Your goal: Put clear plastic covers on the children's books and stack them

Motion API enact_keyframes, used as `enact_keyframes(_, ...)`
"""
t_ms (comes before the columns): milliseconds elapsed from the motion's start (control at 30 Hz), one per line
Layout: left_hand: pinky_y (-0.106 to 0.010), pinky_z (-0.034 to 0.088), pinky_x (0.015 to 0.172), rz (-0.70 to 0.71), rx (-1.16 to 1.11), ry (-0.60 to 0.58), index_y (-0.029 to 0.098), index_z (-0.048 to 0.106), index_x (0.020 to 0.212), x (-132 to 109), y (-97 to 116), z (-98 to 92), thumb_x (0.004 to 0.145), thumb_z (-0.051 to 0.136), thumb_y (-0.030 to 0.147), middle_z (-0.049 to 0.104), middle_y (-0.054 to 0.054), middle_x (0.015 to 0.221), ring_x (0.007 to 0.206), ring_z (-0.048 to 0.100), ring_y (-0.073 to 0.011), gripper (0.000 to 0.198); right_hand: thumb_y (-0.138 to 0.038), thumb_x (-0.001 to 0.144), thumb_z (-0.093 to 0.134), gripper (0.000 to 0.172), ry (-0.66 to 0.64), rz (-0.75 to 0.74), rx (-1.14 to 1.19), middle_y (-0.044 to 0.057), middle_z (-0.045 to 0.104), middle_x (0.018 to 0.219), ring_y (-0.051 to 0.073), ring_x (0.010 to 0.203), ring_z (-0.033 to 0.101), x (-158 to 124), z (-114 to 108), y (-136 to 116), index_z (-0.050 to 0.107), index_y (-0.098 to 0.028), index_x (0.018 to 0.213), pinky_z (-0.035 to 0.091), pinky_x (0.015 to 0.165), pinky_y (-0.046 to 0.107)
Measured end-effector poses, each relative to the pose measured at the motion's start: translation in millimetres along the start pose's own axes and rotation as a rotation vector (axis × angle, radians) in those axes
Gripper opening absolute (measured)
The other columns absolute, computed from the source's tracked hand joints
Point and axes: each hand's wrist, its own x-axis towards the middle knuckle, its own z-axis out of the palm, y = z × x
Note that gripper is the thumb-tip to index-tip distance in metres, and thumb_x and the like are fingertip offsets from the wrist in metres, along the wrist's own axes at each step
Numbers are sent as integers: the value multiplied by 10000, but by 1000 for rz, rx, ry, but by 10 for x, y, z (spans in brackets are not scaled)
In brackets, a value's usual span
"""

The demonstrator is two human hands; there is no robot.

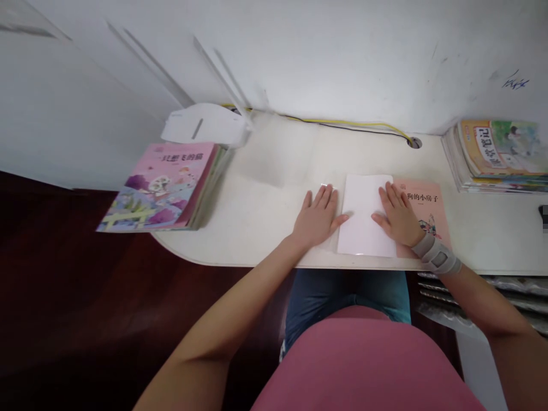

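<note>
My hands are apart, both flat and grasping nothing: my left hand (315, 220) lies palm down just left of a white sheet (363, 220), thumb at its edge, and my right hand (399, 216) spans that sheet's right side and the pink book (433, 210). The book lies on the white table's (240, 240) near side, right of a pink-topped stack (169, 185).

Right of centre, the left hand (317, 217) lies flat, thumb at the edge of the white page (362, 228); the right hand (399, 217) spreads over page and pink booklet (430, 200)! Left, a book stack (160, 188); far right, another pile (499, 148); yellow cable (342, 122) up top.
</note>
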Motion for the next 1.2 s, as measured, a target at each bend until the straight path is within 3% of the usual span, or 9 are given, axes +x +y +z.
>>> enact_keyframes(200, -487, 176, 1152, -45, -69, 23, 82, 316, 1446, 8, -34, 27, 956, 220, 543, 288, -201, 1530, 1440, 207, -289, 680, -606, 926, 200, 792, 33, 27, 15, 202, 161, 1569, 329, 1443, 163, -2, 57, 92, 32, -107, 1519, 191, 1130, 582)
enact_keyframes(400, -538, 251, 1118, -324, -124, 208, 78, 367, 1403, -74, -100, -5, 941, 309, 422, 329, -220, 1506, 1415, 266, -324, 579, -683, 886, 231, 907, 1, 14, -98, 293, 230, 1517, 382, 1425, 193, 27, 48, -36, 182, 2, 1477, 168, 1124, 598)
enact_keyframes(500, -531, 297, 1097, -368, -142, 231, 127, 598, 1142, -119, -98, -64, 900, 406, 399, 442, -191, 1439, 1381, 323, -340, 411, -702, 875, 236, 922, -5, 13, -129, 299, 251, 1506, 386, 1422, 199, 35, 36, -75, 239, 11, 1460, 166, 1124, 600)
enact_keyframes(600, -496, 368, 1051, -346, -230, 231, 150, 647, 826, -109, -84, -139, 846, 465, 335, 569, -181, 1284, 1259, 464, -332, 260, -710, 872, 219, 927, -15, 13, -134, 304, 260, 1500, 388, 1422, 197, 41, 35, -83, 290, 20, 1439, 166, 1124, 602)
enact_keyframes(767, -448, 493, 883, -408, -914, 149, 182, 597, 690, -58, -47, -481, 771, 552, 355, 696, -103, 950, 998, 624, -271, 196, -767, 839, 146, 983, -53, -4, 60, 266, 254, 1519, 344, 1439, 169, 81, -20, -53, 318, -7, 1439, 126, 1158, 559)
enact_keyframes(867, -449, 495, 889, -312, -1405, 90, 197, 621, 713, -62, 85, -785, 775, 595, 386, 685, -81, 1098, 1093, 601, -266, 200, -822, 791, 123, 1043, -68, 4, 436, 215, 217, 1549, 286, 1446, 181, 97, -109, -39, 264, -46, 1474, 159, 1180, 482)
enact_keyframes(1000, -511, 450, 949, 10, -1542, 58, 221, 680, 879, 7, 438, -905, 837, 537, 529, 607, -73, 1275, 1230, 516, -301, 341, -812, 806, 131, 957, -103, 104, 1114, 143, 365, 1504, 256, 1352, 399, -3, -234, -29, 177, -169, 1513, 279, 1136, 493)
enact_keyframes(1067, -524, 387, 1020, 186, -1367, 84, 236, 662, 1075, 102, 629, -793, 886, 397, 613, 525, -89, 1381, 1300, 447, -304, 499, -810, 810, 136, 916, -155, 154, 1346, 118, 482, 1427, 259, 1299, 469, -117, -284, -3, 255, -209, 1491, 326, 1106, 505)
enact_keyframes(1200, -579, 105, 1139, 411, -625, 74, 236, 394, 1432, 332, 904, -444, 865, 361, 682, 235, -117, 1569, 1450, 133, -339, 722, -816, 804, 200, 842, -118, 292, 1537, 88, 591, 1318, 261, 1269, 503, -397, -355, 120, 471, -244, 1359, 369, 1080, 483)
